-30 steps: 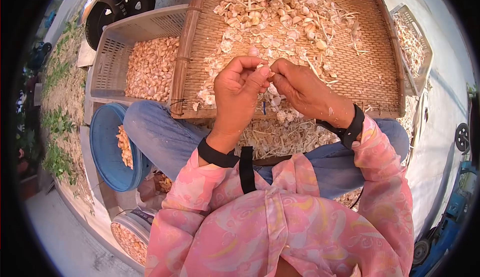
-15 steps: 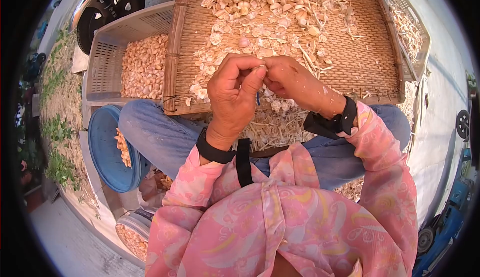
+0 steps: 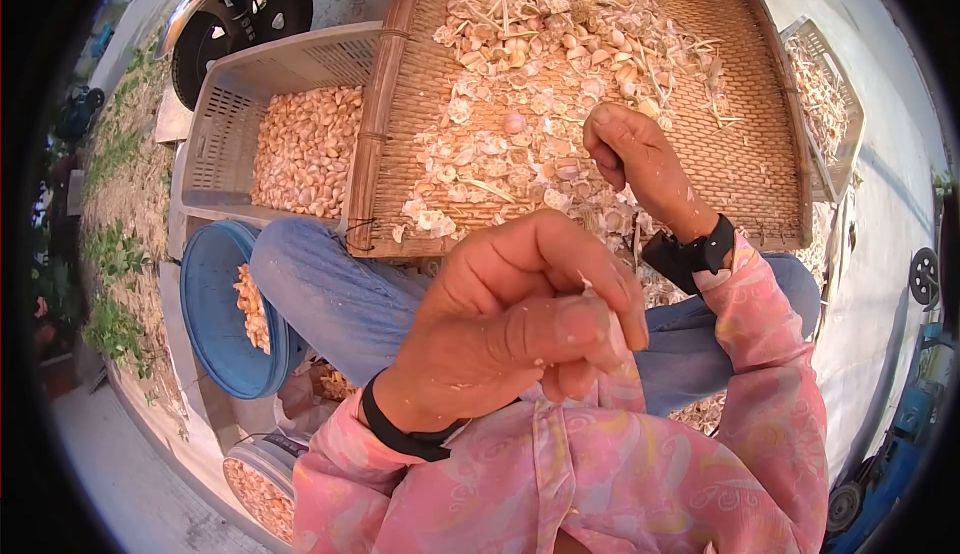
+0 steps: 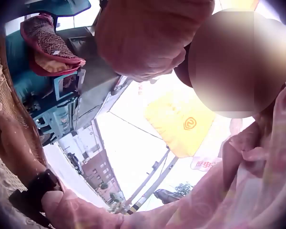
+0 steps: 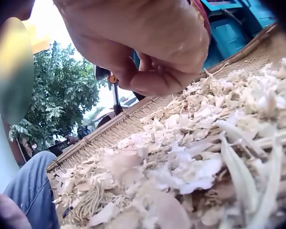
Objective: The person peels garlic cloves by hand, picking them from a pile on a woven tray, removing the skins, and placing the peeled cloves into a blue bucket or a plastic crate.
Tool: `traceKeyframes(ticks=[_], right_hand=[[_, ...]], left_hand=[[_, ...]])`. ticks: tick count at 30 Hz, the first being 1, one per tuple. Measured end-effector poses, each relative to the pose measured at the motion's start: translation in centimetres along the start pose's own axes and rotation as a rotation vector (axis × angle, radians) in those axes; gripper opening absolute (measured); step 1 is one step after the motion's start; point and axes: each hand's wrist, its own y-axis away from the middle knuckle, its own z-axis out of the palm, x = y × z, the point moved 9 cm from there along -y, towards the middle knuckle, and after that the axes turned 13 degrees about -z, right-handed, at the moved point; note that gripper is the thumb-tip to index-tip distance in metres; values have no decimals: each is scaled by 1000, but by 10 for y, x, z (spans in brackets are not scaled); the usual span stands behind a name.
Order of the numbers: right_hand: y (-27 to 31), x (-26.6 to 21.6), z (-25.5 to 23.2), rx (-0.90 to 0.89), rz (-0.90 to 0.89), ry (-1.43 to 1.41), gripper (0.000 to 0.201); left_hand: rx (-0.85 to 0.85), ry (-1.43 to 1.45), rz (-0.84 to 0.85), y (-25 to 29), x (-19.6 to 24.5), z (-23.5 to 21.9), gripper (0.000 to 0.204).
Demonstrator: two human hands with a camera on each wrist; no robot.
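Note:
My left hand (image 3: 510, 319) is raised close to the head camera, in front of the pink shirt. Between its thumb and curled fingers it pinches a pale garlic clove (image 3: 612, 336), partly covered by the fingertips. My right hand (image 3: 640, 159) hovers above the near right part of the woven tray (image 3: 745, 154), fingers curled in and nothing showing between them. In the right wrist view the same curled hand (image 5: 143, 47) hangs over loose garlic skins (image 5: 195, 167). A single pinkish clove (image 3: 514, 122) lies on the tray among skins and more cloves.
A plastic crate (image 3: 225, 124) of cloves stands left of the tray. Below it are a blue bucket (image 3: 205, 314) with peeled-looking cloves and a white tub (image 3: 265, 454) of cloves. Another crate (image 3: 850, 144), at right, holds dry stalks. A wheel (image 3: 280, 14) stands at upper left.
The hands were together over the tray, fingertips meeting on a small pale piece. They have parted: the left came up toward the head camera, while the right shifted to the right over the tray.

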Motion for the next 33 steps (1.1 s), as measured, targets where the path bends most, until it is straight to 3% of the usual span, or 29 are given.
traceKeyframes(ticks=[1, 3, 5, 6, 8, 11, 15, 18, 20, 23, 25, 26, 28, 32, 33], right_hand=[[-5, 7, -13, 1, -75, 208, 25], [-14, 14, -32, 9, -233, 628, 16], [-14, 5, -19, -17, -313, 745, 12], [-11, 3, -11, -31, -346, 798, 14], [-10, 9, -2, -122, -323, 913, 20], [-10, 17, 8, -220, -331, 1028, 24], [-7, 21, 18, -259, -289, 1040, 25], [-7, 17, 22, -281, -322, 1091, 26], [-6, 16, 25, -297, -319, 1099, 27], [-7, 20, 28, -358, -363, 1063, 23], [3, 30, 23, -415, -314, 1063, 22], [1, 31, 22, -448, -307, 1073, 22], [4, 30, 23, -474, -295, 1090, 22], [10, 26, 26, -468, -248, 1126, 22], [11, 26, 25, -468, -233, 1136, 22]], left_hand=[[-147, -52, -191, 9, -7, 35, 15], [-462, 194, 90, 11, -15, 85, 16], [-606, 349, 166, 14, -15, 98, 18], [-603, 357, 25, 17, -15, 102, 18], [-573, 375, -57, 18, -21, 104, 19], [-540, 429, 35, 16, -28, 105, 18], [-545, 488, -27, 15, -26, 101, 17], [-566, 441, 113, 11, -14, 99, 17], [-366, 193, 336, 15, 5, 82, 16], [255, -453, 683, 54, 91, 25, 16], [955, -1060, 877, 96, 155, -24, 22], [1285, -1224, 774, 114, 176, -51, 27], [1324, -1259, 544, 139, 201, -109, 31], [1057, -1239, 243, 62, 121, -107, 25], [899, -1317, 180, 37, 93, -111, 29]])
